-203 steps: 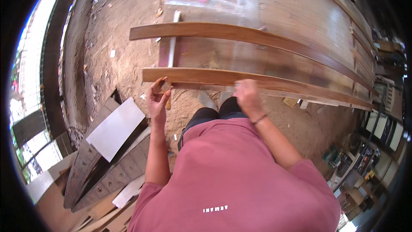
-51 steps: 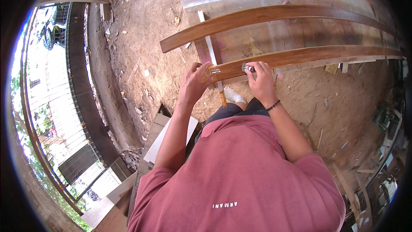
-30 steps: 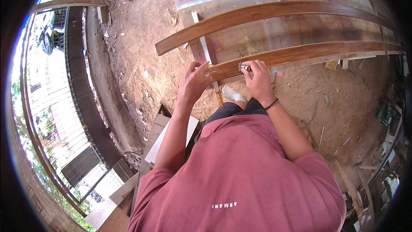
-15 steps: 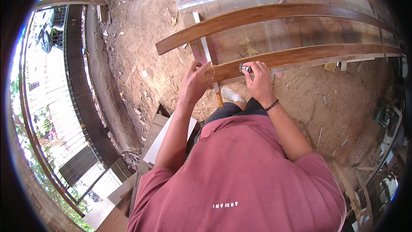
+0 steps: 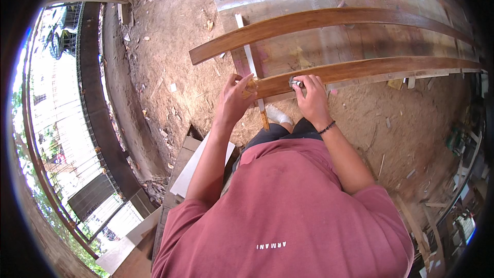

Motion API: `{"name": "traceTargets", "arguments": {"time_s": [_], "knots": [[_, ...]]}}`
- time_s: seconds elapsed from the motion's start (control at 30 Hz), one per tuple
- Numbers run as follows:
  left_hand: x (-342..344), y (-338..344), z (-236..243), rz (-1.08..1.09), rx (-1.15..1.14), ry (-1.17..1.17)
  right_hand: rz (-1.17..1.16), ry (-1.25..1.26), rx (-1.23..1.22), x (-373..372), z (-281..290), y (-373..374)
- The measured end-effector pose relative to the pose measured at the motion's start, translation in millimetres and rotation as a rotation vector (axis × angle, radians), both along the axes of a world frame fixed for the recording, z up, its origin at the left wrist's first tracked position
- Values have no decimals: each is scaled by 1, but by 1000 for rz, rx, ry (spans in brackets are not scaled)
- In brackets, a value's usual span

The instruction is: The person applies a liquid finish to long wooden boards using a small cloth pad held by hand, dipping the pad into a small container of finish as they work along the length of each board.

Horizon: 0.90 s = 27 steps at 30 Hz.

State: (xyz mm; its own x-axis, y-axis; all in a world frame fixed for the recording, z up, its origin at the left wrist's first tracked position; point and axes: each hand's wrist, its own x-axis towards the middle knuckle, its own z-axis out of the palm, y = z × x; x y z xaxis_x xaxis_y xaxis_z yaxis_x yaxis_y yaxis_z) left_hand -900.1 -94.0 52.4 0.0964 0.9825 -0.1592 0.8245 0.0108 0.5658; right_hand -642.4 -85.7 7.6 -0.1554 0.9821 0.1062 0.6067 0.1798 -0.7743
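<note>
Beside and beyond the left grip [image 5: 234, 99], which holds one small amber-tinted clear object [image 5: 251, 86], lie two long brown wooden planks [image 5: 360, 69]; the right grip [image 5: 313, 98] pinches one grey object [image 5: 295, 82].

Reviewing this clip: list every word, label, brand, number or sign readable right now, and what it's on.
Pink-red shirt: one short line of white capitals across the front, upside down in this view; wording withheld.
Small metallic piece in the right hand: too small to tell any marking.
Nearer brown wooden strip and farther brown wooden strip: no lettering visible.
Background at the edges: too small or blurred to read.
</note>
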Motion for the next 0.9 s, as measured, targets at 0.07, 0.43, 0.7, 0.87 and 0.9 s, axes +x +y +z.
{"name": "traceTargets", "arguments": {"time_s": [0.07,0.43,0.7,0.87,0.9], "knots": [[0,0,1,6,5,-5,-1,0,15,-2,1,0],[12,5,-4,-34,29,-70,-4,-5,8,1,-1,-1],[20,7,-8,-73,81,-45,-16,-18,1,9,1,-1],[23,8,-14,-60,68,-37,-27,-12,-9,13,4,1],[25,8,-12,-49,58,-49,-26,-14,-9,13,5,2]]}}
